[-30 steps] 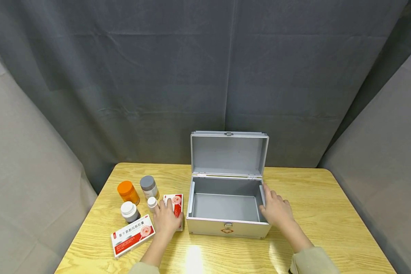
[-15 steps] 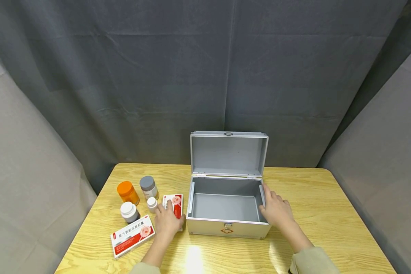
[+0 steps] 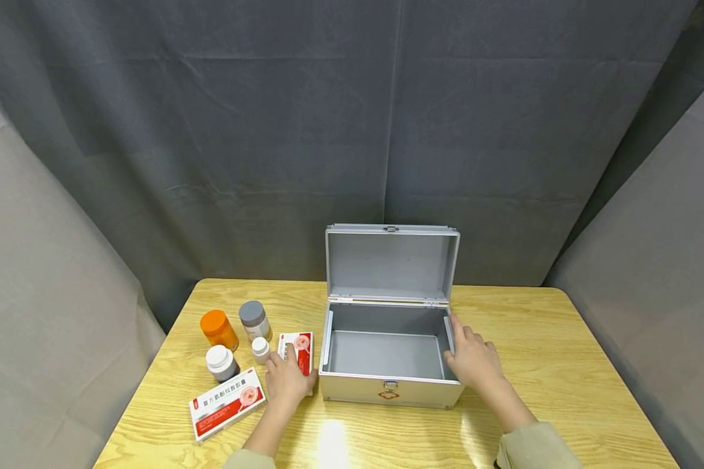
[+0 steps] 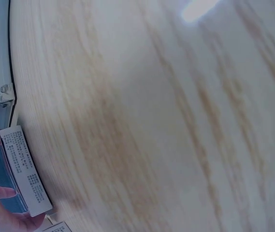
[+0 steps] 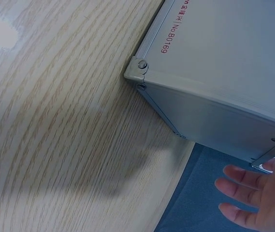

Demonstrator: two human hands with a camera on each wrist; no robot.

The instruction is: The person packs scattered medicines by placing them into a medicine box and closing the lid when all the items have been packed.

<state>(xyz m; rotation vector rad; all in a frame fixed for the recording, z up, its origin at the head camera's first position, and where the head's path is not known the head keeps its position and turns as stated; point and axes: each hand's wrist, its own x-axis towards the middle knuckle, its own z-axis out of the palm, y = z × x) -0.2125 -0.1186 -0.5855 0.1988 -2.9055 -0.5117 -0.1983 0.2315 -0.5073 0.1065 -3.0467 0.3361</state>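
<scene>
In the head view, my left hand (image 3: 285, 384) grips a white and red medicine box (image 3: 305, 348) lying just left of the first-aid case (image 3: 358, 389). Seen from the left wrist, the thumb and fingers hold opposite ends of this medicine box (image 4: 26, 171), whose printed long side shows. The silver case stands with its lid up and its grey inside bare. My right hand (image 3: 478, 361) holds the case's right wall, thumb over the rim inside and fingers outside. Several of its fingers spread away from the case (image 5: 219, 58) in the right wrist view.
Left of the hand lies a second medicine box (image 3: 229, 404). Behind it stand an orange-capped bottle (image 3: 219, 330), a grey-capped bottle (image 3: 255, 320), a white-capped dark bottle (image 3: 222, 362) and a small white bottle (image 3: 261, 350). A grey curtain (image 3: 270, 130) hangs behind the table (image 3: 540, 352).
My left hand has shifted very slightly to the right on the medicine box, its fingers drawing back from beside the small white bottle. The right hand and case have stayed in place.
</scene>
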